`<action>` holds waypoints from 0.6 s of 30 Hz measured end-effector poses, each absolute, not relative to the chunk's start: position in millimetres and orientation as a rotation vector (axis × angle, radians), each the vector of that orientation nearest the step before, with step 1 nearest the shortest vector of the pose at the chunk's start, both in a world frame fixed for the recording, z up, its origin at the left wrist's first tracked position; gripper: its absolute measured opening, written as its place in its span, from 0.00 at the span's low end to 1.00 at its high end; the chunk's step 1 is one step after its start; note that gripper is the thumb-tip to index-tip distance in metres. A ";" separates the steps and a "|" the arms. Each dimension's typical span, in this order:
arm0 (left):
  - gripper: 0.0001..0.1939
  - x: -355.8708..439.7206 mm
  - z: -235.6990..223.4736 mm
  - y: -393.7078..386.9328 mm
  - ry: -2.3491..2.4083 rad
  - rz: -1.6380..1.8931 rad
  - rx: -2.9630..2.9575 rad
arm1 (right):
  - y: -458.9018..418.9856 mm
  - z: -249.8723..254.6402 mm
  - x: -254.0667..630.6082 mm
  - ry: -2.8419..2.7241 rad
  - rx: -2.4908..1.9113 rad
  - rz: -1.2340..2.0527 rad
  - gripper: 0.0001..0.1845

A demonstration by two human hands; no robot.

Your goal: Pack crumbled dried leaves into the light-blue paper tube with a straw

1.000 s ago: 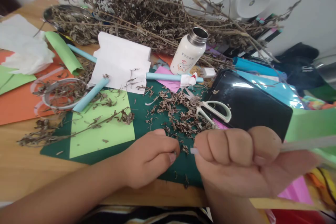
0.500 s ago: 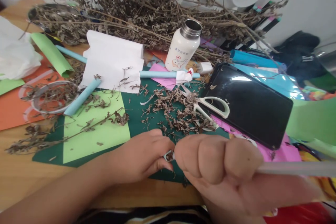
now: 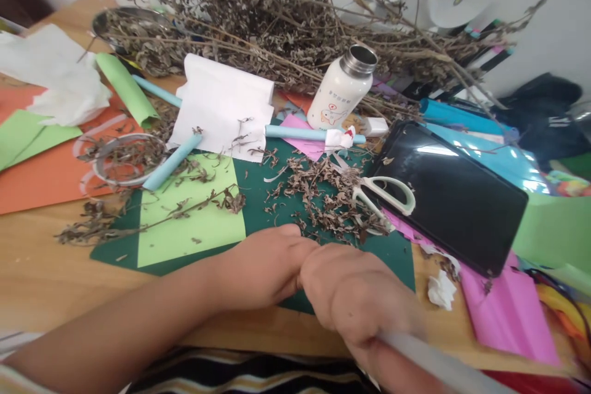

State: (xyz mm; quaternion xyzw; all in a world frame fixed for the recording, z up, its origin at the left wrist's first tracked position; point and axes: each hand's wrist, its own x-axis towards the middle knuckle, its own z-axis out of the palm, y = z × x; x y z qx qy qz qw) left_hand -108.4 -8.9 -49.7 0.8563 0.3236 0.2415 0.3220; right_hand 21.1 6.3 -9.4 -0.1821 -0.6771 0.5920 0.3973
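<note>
My left hand (image 3: 265, 268) rests curled on the dark green mat (image 3: 258, 206) near the table's front edge, fingers pinched together against my right hand; what they pinch is hidden. My right hand (image 3: 355, 298) is a fist wrapped round a pale rolled paper tube (image 3: 438, 366) that runs down to the lower right. The two hands touch. Just beyond them lies a scatter of dried crumbled leaves (image 3: 323, 197) and white-handled scissors (image 3: 385, 194).
A heap of dried branches (image 3: 277, 31) fills the back. A white bottle (image 3: 341, 89), folded white paper (image 3: 226, 108), blue paper tubes (image 3: 173, 160), a clear bowl of leaves (image 3: 124, 157), a black tablet (image 3: 455, 197) and coloured paper sheets surround the mat.
My right hand has dropped and swung the tube from pointing right to pointing down toward me, and it has closed in against my left hand.
</note>
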 end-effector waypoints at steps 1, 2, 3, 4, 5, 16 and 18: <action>0.07 -108.8 -49.7 -9.1 0.866 0.635 2.256 | 6.2 -9.5 20.1 -1.777 -0.344 1.463 0.22; 0.07 -109.3 -48.9 -9.1 0.871 0.636 2.261 | 6.1 -8.9 19.7 -1.811 -0.245 1.432 0.21; 0.08 -110.0 -47.4 -9.0 0.868 0.634 2.263 | 6.1 -7.4 20.0 -1.787 -0.191 1.424 0.21; 0.09 -110.8 -45.4 -8.9 0.862 0.623 2.263 | 6.2 -4.9 21.0 -1.680 -0.197 1.438 0.21; 0.10 -111.7 -43.3 -8.8 0.857 0.604 2.265 | 6.3 -1.5 22.9 -1.507 -0.239 1.469 0.22; 0.20 -112.5 -42.2 -8.4 0.878 0.526 2.270 | 0.0 -2.0 30.1 -1.277 -0.284 1.557 0.27; 0.19 -111.8 -42.6 -8.1 0.872 0.528 2.255 | -0.7 -4.4 27.5 -1.279 -0.301 1.571 0.27</action>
